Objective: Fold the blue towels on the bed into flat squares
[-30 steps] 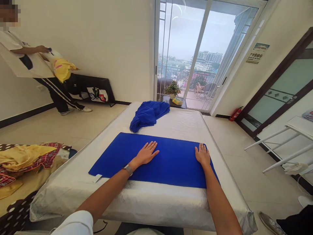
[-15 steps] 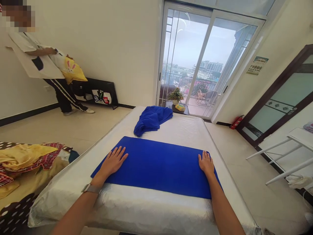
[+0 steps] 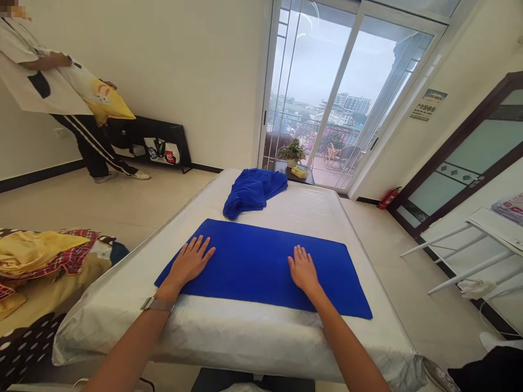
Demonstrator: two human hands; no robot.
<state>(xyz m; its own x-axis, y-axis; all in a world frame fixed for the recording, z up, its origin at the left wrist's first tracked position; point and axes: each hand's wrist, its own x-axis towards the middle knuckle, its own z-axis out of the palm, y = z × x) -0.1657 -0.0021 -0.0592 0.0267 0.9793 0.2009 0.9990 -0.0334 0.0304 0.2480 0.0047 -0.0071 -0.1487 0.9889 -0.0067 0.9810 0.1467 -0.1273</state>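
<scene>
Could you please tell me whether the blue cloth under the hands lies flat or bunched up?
Flat: the blue cloth shows a smooth surface and fairly straight edges beneath the left hand and right hand.

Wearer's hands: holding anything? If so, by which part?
Nothing held: left hand and right hand both lie open, palms down, on the flat blue cloth.

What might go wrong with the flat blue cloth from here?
The left hand and right hand rest on the flat blue cloth, so an uneven push might crease or skew it. The crumpled blue cloth lies close beyond its far edge; sliding forward could bunch the two together.
</scene>
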